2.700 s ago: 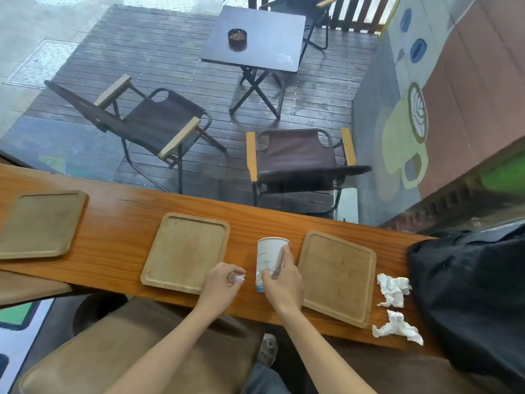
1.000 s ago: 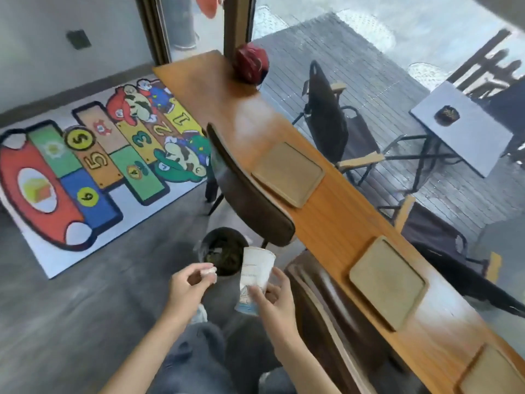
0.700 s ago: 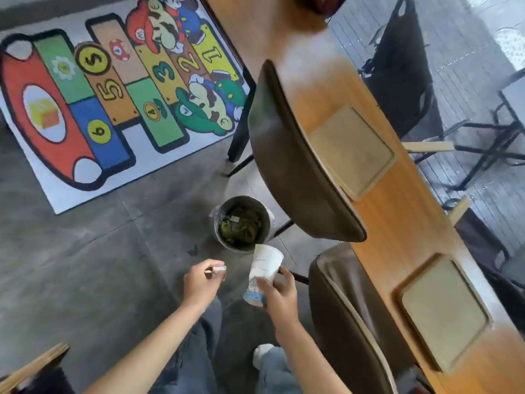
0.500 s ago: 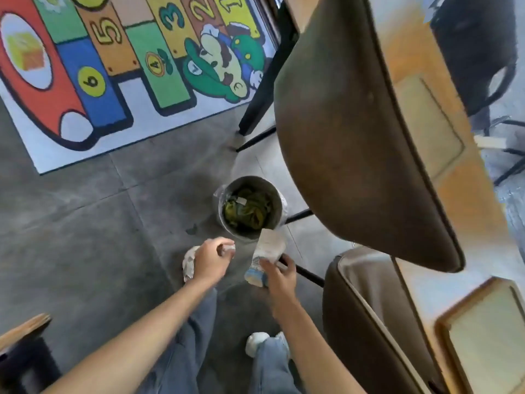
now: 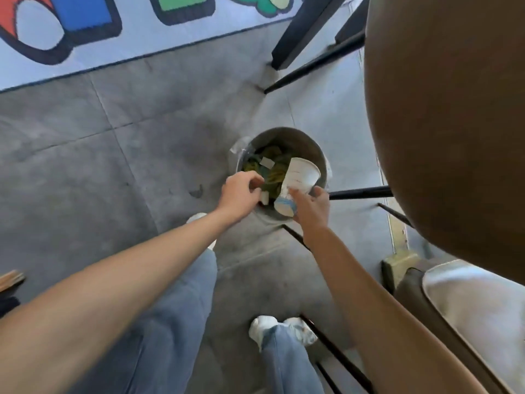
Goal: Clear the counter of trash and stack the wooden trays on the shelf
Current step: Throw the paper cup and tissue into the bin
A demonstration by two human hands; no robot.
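Observation:
A round metal trash bin (image 5: 295, 137) stands on the grey floor, with green and yellow waste inside. My right hand (image 5: 311, 207) grips a white paper cup (image 5: 298, 184) by its base, tilted over the bin's near rim with the mouth pointing away. My left hand (image 5: 241, 193) hovers at the bin's left rim, fingers curled. A small white scrap (image 5: 264, 198) shows just below its fingertips; whether the fingers still touch it is unclear. The counter and wooden trays are out of view.
A brown chair back (image 5: 449, 123) fills the right side, its black legs (image 5: 360, 191) running close beside the bin. A second padded seat (image 5: 468, 302) sits at lower right. A colourful floor mat (image 5: 85, 29) lies at the top. My jeans and white shoes (image 5: 264, 325) are below.
I turned from the counter and bent toward the floor bin. Both hands, with the cup and the scrap, moved from in front of the bin to over its rim.

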